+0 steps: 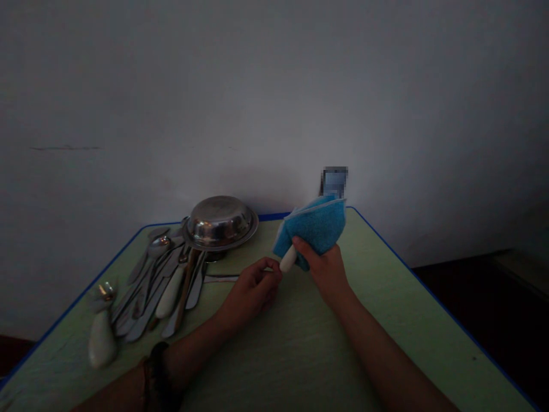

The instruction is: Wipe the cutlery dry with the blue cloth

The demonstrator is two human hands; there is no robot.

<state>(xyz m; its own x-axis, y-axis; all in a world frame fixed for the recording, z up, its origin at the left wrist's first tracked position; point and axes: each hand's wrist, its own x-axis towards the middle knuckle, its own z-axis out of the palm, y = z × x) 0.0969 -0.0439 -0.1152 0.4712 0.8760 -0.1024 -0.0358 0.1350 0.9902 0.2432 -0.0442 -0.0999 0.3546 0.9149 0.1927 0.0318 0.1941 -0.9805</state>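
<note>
My right hand (pixel 326 272) is closed around a folded blue cloth (pixel 319 226), with the thumb pressed along its near side. Out of the cloth's lower left pokes a thick white handle (pixel 288 260); the rest of that utensil is covered, so its kind does not show. At the handle's tip, the fingers of my left hand (pixel 255 286) are curled in a pinch. Just behind the left hand, a thin metal utensil (pixel 221 278) lies on the table, partly hidden by it.
On the left of the green, blue-edged table (pixel 300 355) lie several spoons and other cutlery (pixel 148 286). A fork with a thick white handle (pixel 102 337) sits apart at the near left. An upturned metal bowl (pixel 221 220) stands behind; a blurred-out device (pixel 334 182) leans against the wall.
</note>
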